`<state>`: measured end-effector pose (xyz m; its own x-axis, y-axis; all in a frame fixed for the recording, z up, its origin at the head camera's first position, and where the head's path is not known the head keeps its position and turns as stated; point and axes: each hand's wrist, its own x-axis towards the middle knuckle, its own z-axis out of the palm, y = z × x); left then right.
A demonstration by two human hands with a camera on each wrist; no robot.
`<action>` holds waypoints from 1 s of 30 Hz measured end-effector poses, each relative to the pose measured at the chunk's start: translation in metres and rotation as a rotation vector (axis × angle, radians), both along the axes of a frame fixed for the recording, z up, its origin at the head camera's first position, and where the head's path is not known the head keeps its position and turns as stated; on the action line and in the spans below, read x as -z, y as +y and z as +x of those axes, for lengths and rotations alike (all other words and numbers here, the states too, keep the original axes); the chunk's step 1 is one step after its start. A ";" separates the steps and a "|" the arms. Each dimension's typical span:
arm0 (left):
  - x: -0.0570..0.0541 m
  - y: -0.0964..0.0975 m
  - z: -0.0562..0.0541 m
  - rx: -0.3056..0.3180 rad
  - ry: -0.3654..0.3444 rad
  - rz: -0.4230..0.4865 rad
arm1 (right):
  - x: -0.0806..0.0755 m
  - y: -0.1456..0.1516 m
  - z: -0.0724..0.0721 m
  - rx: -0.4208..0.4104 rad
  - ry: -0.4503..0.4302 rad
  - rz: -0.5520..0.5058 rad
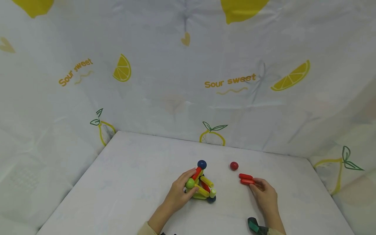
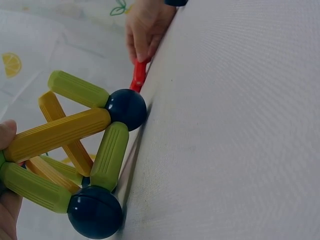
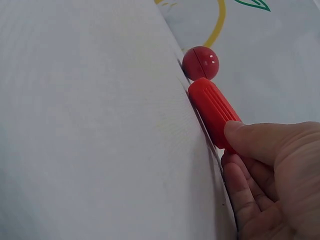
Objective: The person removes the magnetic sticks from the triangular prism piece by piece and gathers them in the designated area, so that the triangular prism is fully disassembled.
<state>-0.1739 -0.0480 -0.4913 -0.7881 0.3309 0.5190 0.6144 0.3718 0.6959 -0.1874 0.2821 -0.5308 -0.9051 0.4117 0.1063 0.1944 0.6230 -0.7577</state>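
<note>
My left hand (image 1: 176, 195) grips the near left corner of a structure of ribbed rods and balls (image 1: 202, 190), fingers and thumb around a green ball (image 1: 190, 183). Yellow, green and red rods join at dark blue balls (image 2: 95, 212); one blue ball (image 1: 201, 164) tops the far end. To the right, my right hand (image 1: 266, 196) pinches the near end of a red rod (image 3: 215, 107) between thumb and fingers, low at the tabletop. A second red rod (image 1: 245, 176) lies alongside it, just beyond. The right palm faces away from the head view.
A loose red ball (image 1: 234, 166) sits behind the red rods. The white tabletop (image 1: 123, 182) meets a lemon-printed cloth (image 1: 164, 81) at its back and sides. A dark green and black strap (image 1: 256, 226) shows at my right wrist.
</note>
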 end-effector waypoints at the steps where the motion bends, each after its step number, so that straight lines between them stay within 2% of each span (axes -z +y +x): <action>1: 0.000 0.000 0.000 -0.001 0.004 0.000 | 0.000 0.000 -0.001 0.001 -0.002 0.015; 9: 0.002 -0.001 -0.003 -0.011 0.055 -0.007 | -0.002 -0.001 -0.001 -0.016 -0.003 0.040; 16: 0.005 0.000 -0.002 0.008 0.028 -0.001 | -0.005 -0.001 0.005 0.091 0.030 -0.025; 20: 0.005 0.000 -0.002 0.007 0.030 -0.003 | -0.003 -0.003 0.003 0.110 0.059 -0.050; 23: 0.004 0.000 -0.002 0.011 0.027 -0.001 | -0.009 -0.006 0.005 0.056 0.053 -0.082; 26: 0.003 0.000 -0.001 0.012 0.019 0.001 | -0.021 -0.013 0.009 -0.043 0.080 -0.092; 30: 0.003 0.000 0.000 0.007 0.010 0.001 | -0.029 -0.028 0.015 -0.205 0.208 -0.089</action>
